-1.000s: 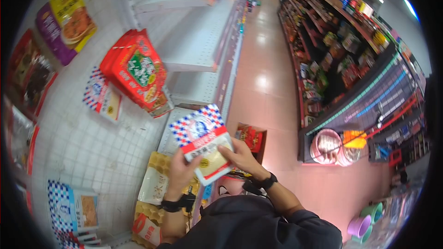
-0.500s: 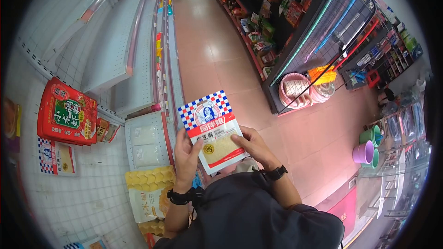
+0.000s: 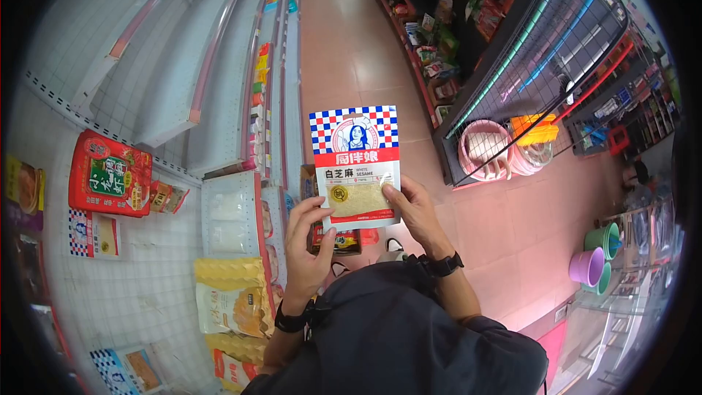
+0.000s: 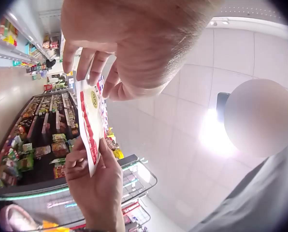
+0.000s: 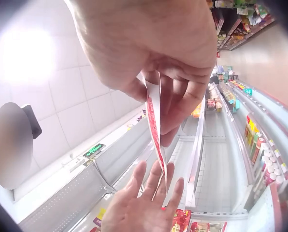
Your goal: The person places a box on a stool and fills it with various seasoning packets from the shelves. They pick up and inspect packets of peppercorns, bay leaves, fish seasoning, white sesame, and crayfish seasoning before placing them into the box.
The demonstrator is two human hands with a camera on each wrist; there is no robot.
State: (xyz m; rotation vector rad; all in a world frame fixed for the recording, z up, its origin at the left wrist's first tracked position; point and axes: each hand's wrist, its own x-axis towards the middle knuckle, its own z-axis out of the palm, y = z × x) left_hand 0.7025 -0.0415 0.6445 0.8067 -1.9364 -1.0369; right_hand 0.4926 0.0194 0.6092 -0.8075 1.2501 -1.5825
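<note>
A white sesame packet (image 3: 358, 164) with a blue, red and white checked top and a clear lower window is held up in front of the body in the head view. My right hand (image 3: 418, 218) pinches its lower right edge, thumb on the front and fingers behind. At the lower left edge is my left hand (image 3: 307, 252), its fingers extended and thumb apart from the front. The right wrist view shows the left hand (image 5: 141, 208) spread, fingertips right at the packet's edge. Seen side-on in the left wrist view, the packet (image 4: 90, 125) looks thin and flat.
Shelves (image 3: 164, 113) line the left side, where a red pouch stack (image 3: 110, 175) and a smaller checked packet (image 3: 93, 234) hang. Yellow bags (image 3: 230, 307) lie nearby. A wire rack (image 3: 541, 80) with baskets (image 3: 486, 150) stands right of the aisle, and colored buckets (image 3: 587, 267) farther right.
The packet has turned from tilted to upright and has been raised before the body. The left thumb has come off its front. The head view has swung right toward the aisle.
</note>
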